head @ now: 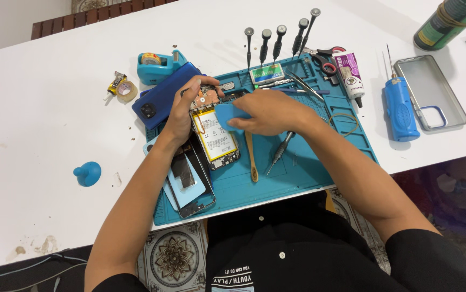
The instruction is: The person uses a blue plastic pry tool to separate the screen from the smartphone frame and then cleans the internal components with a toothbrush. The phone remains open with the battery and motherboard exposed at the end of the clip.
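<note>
On the blue mat [319, 162], just below the right hand [268, 112], lie a wooden spudger [252, 157] and a screwdriver [280, 152]. That hand pinches a blue pry card [228, 114] against the opened phone [215, 135], which the left hand [181, 116] grips at its top edge. Beyond both hands, screwdrivers [276, 40] stand upright on the bench [38, 119].

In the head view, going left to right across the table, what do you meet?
Blue suction cup → tape dispenser → left hand → opened phone → right hand → glue tube → blue electric screwdriver → clear phone case
</note>
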Available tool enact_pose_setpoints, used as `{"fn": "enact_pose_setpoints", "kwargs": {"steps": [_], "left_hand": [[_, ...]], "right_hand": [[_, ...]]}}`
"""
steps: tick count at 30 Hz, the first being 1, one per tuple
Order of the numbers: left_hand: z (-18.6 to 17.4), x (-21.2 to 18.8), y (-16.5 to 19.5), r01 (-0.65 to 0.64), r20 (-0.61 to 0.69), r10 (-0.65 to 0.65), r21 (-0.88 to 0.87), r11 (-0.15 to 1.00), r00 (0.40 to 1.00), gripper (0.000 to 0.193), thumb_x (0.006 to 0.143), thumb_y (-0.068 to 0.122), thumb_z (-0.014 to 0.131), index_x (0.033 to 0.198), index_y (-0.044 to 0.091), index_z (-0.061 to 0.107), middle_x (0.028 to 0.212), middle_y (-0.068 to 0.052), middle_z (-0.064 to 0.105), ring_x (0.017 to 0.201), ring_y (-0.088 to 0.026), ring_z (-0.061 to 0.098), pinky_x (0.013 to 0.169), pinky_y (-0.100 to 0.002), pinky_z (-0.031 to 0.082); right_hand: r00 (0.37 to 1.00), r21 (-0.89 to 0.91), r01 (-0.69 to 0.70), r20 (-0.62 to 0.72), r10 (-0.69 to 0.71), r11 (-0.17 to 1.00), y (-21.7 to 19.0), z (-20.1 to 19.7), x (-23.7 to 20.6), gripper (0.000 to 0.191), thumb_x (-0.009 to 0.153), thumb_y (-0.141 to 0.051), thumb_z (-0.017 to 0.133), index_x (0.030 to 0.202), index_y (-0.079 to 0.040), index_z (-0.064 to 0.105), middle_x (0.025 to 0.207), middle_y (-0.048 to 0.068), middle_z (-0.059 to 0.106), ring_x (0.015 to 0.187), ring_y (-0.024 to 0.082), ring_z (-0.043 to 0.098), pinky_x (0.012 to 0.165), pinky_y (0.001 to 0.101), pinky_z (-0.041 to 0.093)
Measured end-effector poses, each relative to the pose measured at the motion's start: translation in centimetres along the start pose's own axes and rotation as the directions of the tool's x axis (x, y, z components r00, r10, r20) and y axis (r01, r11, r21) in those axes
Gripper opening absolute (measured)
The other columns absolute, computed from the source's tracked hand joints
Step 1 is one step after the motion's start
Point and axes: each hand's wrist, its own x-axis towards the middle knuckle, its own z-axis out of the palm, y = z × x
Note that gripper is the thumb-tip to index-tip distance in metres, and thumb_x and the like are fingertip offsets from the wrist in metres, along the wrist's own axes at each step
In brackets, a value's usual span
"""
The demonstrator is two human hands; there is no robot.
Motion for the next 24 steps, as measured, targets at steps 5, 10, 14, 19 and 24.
{"fn": "enact_pose_setpoints", "kwargs": {"steps": [5, 10, 14, 19, 24], "left_hand": [[-0.06, -0.17, 0.02, 0.002, 0.002, -0.002, -0.009, 1.000, 1.000, 0.054, 0.104, 0.049, 0.048, 0.124, 0.000, 0.059, 0.109, -0.012, 0.067, 0.097, -0.014, 0.068, 0.085, -0.027, 0.059], [-0.07, 0.00, 0.01, -0.019, 0.017, 0.020, -0.032, 0.999, 1.000, 0.054, 0.105, 0.049, 0.049, 0.125, -0.001, 0.059, 0.111, -0.012, 0.067, 0.100, -0.015, 0.068, 0.089, -0.027, 0.058], [-0.07, -0.11, 0.03, -0.002, 0.005, 0.002, -0.022, 1.000, 1.000, 0.054, 0.104, 0.049, 0.049, 0.124, 0.000, 0.059, 0.109, -0.012, 0.067, 0.098, -0.014, 0.068, 0.087, -0.027, 0.059], [0.04, -0.03, 0.06, -0.009, 0.008, 0.009, -0.037, 0.999, 1.000, 0.054, 0.105, 0.049, 0.050, 0.124, -0.001, 0.059, 0.109, -0.012, 0.067, 0.098, -0.014, 0.068, 0.087, -0.028, 0.059], [0.00, -0.11, 0.07, 0.002, -0.006, -0.002, -0.007, 1.000, 1.000, 0.055, 0.104, 0.049, 0.049, 0.124, -0.001, 0.059, 0.108, -0.012, 0.068, 0.095, -0.014, 0.069, 0.084, -0.028, 0.060]], "right_hand": [[0.998, 0.006, -0.050, 0.035, 0.050, 0.999, -0.10, 0.31, 0.10, 0.045, 0.095, -0.049, 0.059, 0.086, -0.005, 0.064, 0.070, 0.015, 0.066, 0.069, 0.035, 0.067, 0.066, 0.0492, 0.050], [1.000, 0.009, -0.025, 0.002, 0.025, 1.000, -0.11, 0.34, -0.03, 0.046, 0.095, -0.048, 0.060, 0.085, -0.004, 0.064, 0.071, 0.015, 0.065, 0.069, 0.035, 0.066, 0.065, 0.0498, 0.050], [0.999, 0.011, -0.028, 0.021, 0.028, 1.000, -0.16, 0.24, 0.02, 0.044, 0.094, -0.048, 0.060, 0.085, -0.006, 0.064, 0.070, 0.015, 0.066, 0.068, 0.034, 0.067, 0.065, 0.0496, 0.050], [0.998, 0.008, -0.047, 0.035, 0.047, 0.999, -0.35, 0.13, 0.00, 0.046, 0.095, -0.049, 0.059, 0.084, -0.004, 0.064, 0.070, 0.015, 0.066, 0.067, 0.034, 0.067, 0.065, 0.0486, 0.051], [0.994, 0.032, -0.086, 0.064, 0.084, 0.996, -0.44, 0.12, 0.00, 0.044, 0.094, -0.049, 0.059, 0.087, -0.006, 0.065, 0.069, 0.014, 0.067, 0.067, 0.033, 0.068, 0.065, 0.0483, 0.051]]}}
